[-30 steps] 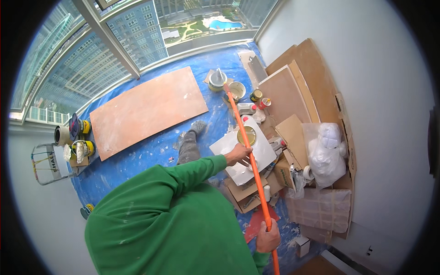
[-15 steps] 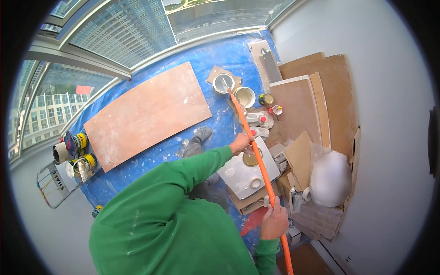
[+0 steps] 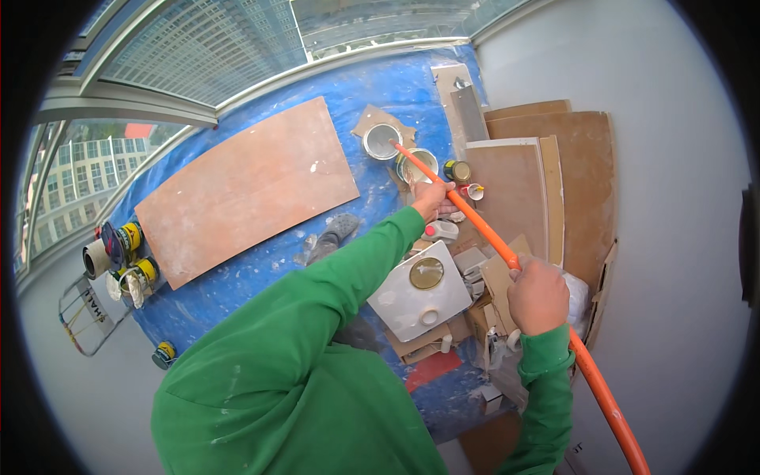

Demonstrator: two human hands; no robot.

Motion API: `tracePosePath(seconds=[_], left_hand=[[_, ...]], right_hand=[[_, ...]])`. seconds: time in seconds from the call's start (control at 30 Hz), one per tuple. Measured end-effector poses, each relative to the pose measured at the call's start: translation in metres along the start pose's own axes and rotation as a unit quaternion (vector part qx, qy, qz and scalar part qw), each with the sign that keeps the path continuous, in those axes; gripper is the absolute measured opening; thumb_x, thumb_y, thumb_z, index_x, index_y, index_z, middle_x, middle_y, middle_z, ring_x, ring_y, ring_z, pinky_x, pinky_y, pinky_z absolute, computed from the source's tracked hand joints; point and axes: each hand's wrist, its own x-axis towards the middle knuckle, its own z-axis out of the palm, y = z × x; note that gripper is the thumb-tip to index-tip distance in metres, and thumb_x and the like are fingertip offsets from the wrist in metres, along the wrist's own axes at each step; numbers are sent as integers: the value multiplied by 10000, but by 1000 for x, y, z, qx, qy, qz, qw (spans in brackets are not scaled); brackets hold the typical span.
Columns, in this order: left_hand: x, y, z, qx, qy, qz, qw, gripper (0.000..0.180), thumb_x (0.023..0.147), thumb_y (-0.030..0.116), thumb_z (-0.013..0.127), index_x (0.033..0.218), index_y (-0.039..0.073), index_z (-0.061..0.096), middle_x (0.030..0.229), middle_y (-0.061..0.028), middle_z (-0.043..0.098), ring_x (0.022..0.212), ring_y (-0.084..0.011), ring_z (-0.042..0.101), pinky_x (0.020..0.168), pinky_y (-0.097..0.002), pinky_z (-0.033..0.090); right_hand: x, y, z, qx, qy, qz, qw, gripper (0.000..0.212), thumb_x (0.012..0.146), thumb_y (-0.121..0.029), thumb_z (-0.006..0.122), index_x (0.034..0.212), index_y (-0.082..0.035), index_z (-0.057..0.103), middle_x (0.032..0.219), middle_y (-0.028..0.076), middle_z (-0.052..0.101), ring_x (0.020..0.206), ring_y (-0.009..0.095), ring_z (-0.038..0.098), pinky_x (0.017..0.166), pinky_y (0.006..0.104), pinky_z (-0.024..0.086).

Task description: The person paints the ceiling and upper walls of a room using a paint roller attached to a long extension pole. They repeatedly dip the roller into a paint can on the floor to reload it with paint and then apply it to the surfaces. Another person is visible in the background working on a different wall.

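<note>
Both hands are gripping a long orange pole (image 3: 507, 257) that is running diagonally from the lower right rim of the view up toward the window. The left hand (image 3: 431, 198) is closing around the pole high up, near its far end; the right hand (image 3: 538, 294) is clamping it in a fist lower down, so the two hands are sitting well apart along the shaft. Both arms are wearing green sleeves (image 3: 348, 277). The far tip of the pole is resting at an open metal can (image 3: 381, 141), with a second open can (image 3: 417, 165) just beside it, right under the pole. Below the pole, between the two hands, a white square lid (image 3: 419, 297) with a round yellowish cap is lying on cardboard scraps. On the left of the pole, a large reddish-brown board (image 3: 245, 190) is lying flat on the blue floor sheet (image 3: 261, 269). On the right of the pole, several brown panels (image 3: 554, 182) are leaning against the white wall. Far left of the pole, beyond the board, tape rolls (image 3: 119, 253) are sitting at the sheet's edge.
</note>
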Motion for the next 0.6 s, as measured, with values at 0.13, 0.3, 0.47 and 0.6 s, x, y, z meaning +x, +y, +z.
tracePosePath(seconds=[0.13,0.3,0.47,0.6], left_hand=[[-15,8,15,25,29,2,999,225,847,78,614,993,-53,505,917,-189,618,764,-331,677,667,-426,591],[4,6,8,6,32,-29,999,266,804,70,660,999,-39,518,841,-167,640,666,-268,679,403,-289,482],[25,7,0,5,73,-31,997,205,801,117,684,893,-12,554,729,-136,635,531,-201,626,356,-249,394],[3,-6,5,24,106,-30,994,190,811,137,685,833,-10,567,706,-122,629,492,-183,600,352,-249,406]], right_hand=[[9,26,-10,50,-33,1,998,132,842,-174,576,887,-66,637,773,188,644,733,407,612,654,504,472],[10,12,8,-68,53,-26,996,139,845,-161,561,933,-76,627,694,173,610,667,355,622,609,479,472],[14,-9,20,-154,184,-109,965,117,835,-152,543,908,-81,602,626,142,572,577,302,613,507,428,469],[21,-1,10,-131,63,-123,982,80,816,-131,548,824,-70,599,624,127,600,575,285,630,499,403,479]])
